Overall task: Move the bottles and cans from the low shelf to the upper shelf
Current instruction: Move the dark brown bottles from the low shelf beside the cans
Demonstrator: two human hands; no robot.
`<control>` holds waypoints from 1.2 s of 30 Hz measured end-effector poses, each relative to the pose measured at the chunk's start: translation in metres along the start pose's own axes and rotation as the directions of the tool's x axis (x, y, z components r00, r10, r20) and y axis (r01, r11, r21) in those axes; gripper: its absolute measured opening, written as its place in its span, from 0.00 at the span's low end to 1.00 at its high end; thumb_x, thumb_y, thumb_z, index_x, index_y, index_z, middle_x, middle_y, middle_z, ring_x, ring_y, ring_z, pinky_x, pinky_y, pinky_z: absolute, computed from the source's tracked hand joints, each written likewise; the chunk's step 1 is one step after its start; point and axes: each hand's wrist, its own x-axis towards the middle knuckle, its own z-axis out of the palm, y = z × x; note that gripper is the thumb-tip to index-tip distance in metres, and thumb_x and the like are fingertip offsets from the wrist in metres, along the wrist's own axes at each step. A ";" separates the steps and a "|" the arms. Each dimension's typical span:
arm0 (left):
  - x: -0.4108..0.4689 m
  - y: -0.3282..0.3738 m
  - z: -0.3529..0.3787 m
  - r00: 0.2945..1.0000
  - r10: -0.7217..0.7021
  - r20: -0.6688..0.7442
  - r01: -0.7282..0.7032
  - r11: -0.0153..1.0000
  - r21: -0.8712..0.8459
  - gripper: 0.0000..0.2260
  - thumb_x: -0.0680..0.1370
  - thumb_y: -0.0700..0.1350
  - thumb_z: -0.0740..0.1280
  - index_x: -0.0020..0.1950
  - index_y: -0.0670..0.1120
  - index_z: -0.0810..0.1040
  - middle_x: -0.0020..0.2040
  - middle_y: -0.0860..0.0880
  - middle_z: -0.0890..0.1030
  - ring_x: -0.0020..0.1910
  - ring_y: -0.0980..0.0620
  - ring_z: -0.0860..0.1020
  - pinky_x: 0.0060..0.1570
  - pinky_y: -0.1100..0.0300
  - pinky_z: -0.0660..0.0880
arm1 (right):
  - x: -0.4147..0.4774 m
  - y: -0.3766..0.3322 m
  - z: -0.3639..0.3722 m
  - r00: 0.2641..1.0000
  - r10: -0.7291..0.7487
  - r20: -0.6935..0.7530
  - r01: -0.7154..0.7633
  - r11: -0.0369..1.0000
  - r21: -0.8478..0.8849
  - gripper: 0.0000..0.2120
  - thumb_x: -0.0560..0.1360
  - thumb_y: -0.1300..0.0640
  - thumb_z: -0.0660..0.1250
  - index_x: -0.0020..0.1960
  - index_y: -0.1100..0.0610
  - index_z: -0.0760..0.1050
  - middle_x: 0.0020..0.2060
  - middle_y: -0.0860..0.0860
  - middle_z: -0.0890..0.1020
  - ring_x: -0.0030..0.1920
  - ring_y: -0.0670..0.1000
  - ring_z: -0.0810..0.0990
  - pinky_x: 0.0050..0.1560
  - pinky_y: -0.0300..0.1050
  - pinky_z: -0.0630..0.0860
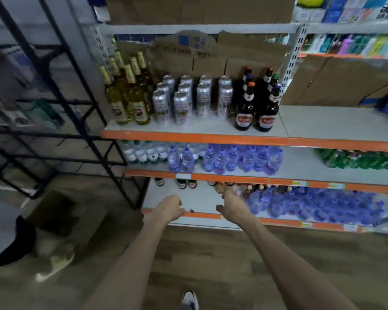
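Observation:
The upper shelf (211, 137) holds several yellow glass bottles (130, 95), several silver cans (188, 99) and several dark brown bottles (255, 104). On the low shelf (202, 214), dark bottles (186, 184) stand far back under the shelf above, only their bottoms showing. My left hand (169, 208) hovers over the low shelf's front edge with fingers curled, holding nothing. My right hand (232, 203) reaches in over the low shelf with loosely spread fingers, near small brown bottle tops (240, 189). Both hands are blurred.
Blue water bottles fill the middle shelf (240, 158) and the low shelf's right side (311, 205). Green bottles (356, 161) sit at the right. A black metal rack (54, 130) stands left. A person's legs and shoe (54, 265) are at lower left. Cardboard boxes (211, 57) line the upper shelf's back.

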 end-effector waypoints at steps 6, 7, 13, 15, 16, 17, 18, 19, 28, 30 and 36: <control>0.003 -0.051 -0.024 1.000 -0.018 0.003 0.018 0.999 -0.031 0.15 0.77 0.47 0.67 0.62 0.44 0.77 0.60 0.45 0.79 0.58 0.46 0.77 0.59 0.53 0.74 | 0.016 -0.034 0.033 0.995 0.068 0.080 -0.071 0.997 0.038 0.18 0.77 0.55 0.66 0.61 0.64 0.68 0.59 0.62 0.76 0.60 0.61 0.76 0.52 0.48 0.72; 0.009 -0.059 -0.029 1.000 -0.023 0.010 0.023 0.999 -0.039 0.14 0.78 0.47 0.66 0.61 0.44 0.77 0.60 0.45 0.79 0.58 0.46 0.77 0.59 0.53 0.74 | 0.025 -0.043 0.038 0.994 0.069 0.085 -0.073 0.996 0.043 0.18 0.77 0.55 0.66 0.61 0.64 0.68 0.58 0.62 0.76 0.59 0.60 0.76 0.51 0.47 0.71; 0.090 -0.124 -0.041 0.997 -0.053 0.059 0.059 0.991 -0.116 0.13 0.78 0.49 0.67 0.61 0.49 0.76 0.58 0.48 0.79 0.55 0.49 0.78 0.56 0.55 0.75 | 0.109 -0.104 0.098 0.984 0.084 0.155 -0.096 0.993 0.072 0.17 0.76 0.56 0.65 0.61 0.62 0.69 0.58 0.60 0.77 0.59 0.61 0.76 0.53 0.48 0.72; 0.143 -0.144 -0.031 0.999 -0.044 0.028 0.047 0.991 -0.123 0.12 0.78 0.48 0.66 0.60 0.49 0.77 0.58 0.49 0.80 0.55 0.50 0.78 0.56 0.55 0.75 | 0.153 -0.108 0.133 0.986 0.059 0.157 -0.074 0.993 0.088 0.17 0.76 0.55 0.66 0.62 0.62 0.69 0.58 0.59 0.77 0.59 0.60 0.76 0.53 0.48 0.72; 0.171 -0.154 -0.020 0.999 -0.040 0.015 0.041 0.991 -0.129 0.11 0.78 0.48 0.66 0.60 0.49 0.77 0.57 0.50 0.80 0.55 0.50 0.78 0.57 0.55 0.75 | 0.178 -0.106 0.152 0.988 0.058 0.143 -0.073 0.993 0.097 0.18 0.77 0.54 0.66 0.62 0.61 0.69 0.58 0.59 0.77 0.59 0.59 0.76 0.54 0.48 0.72; 0.199 -0.163 -0.006 0.999 -0.038 0.018 0.040 0.992 -0.123 0.11 0.78 0.48 0.66 0.60 0.50 0.76 0.57 0.51 0.80 0.55 0.50 0.79 0.58 0.54 0.75 | 0.200 -0.100 0.173 0.989 0.069 0.132 -0.083 0.991 0.109 0.18 0.77 0.53 0.66 0.63 0.61 0.69 0.59 0.59 0.77 0.60 0.59 0.76 0.54 0.47 0.71; 0.227 -0.172 0.011 1.000 -0.019 0.021 0.022 0.994 -0.107 0.11 0.77 0.48 0.66 0.60 0.50 0.76 0.57 0.51 0.80 0.55 0.50 0.79 0.59 0.53 0.75 | 0.224 -0.092 0.194 0.990 0.080 0.117 -0.094 0.988 0.120 0.19 0.77 0.52 0.66 0.63 0.61 0.68 0.59 0.59 0.77 0.61 0.59 0.75 0.55 0.47 0.71; 0.258 -0.180 0.031 1.000 0.004 0.016 -0.003 0.996 -0.090 0.12 0.77 0.48 0.67 0.60 0.49 0.76 0.57 0.50 0.80 0.55 0.50 0.79 0.59 0.52 0.75 | 0.250 -0.081 0.215 0.992 0.076 0.101 -0.088 0.988 0.124 0.19 0.78 0.52 0.66 0.63 0.62 0.68 0.60 0.60 0.77 0.61 0.60 0.75 0.56 0.47 0.71; 0.513 -0.244 0.243 0.974 0.169 -0.149 -0.173 0.985 -0.012 0.19 0.80 0.48 0.65 0.70 0.46 0.71 0.67 0.44 0.74 0.63 0.43 0.75 0.61 0.51 0.73 | 0.468 0.042 0.399 0.994 0.050 -0.100 -0.035 0.989 0.141 0.24 0.78 0.50 0.65 0.68 0.61 0.66 0.63 0.59 0.74 0.61 0.59 0.75 0.55 0.48 0.72; 0.555 -0.257 0.278 0.963 0.181 -0.199 -0.187 0.982 -0.013 0.20 0.79 0.49 0.66 0.71 0.46 0.70 0.68 0.44 0.74 0.64 0.44 0.74 0.63 0.51 0.72 | 0.501 0.064 0.435 0.990 0.042 -0.134 -0.025 0.992 0.126 0.23 0.78 0.49 0.65 0.67 0.61 0.66 0.63 0.59 0.74 0.62 0.59 0.75 0.56 0.48 0.72; 0.639 -0.278 0.341 0.917 0.230 -0.327 -0.244 0.970 -0.002 0.21 0.79 0.47 0.67 0.69 0.42 0.68 0.66 0.42 0.76 0.63 0.42 0.75 0.62 0.48 0.73 | 0.565 0.103 0.509 0.969 0.008 -0.248 0.033 0.986 0.161 0.24 0.79 0.50 0.64 0.69 0.61 0.65 0.64 0.60 0.75 0.63 0.60 0.74 0.57 0.49 0.73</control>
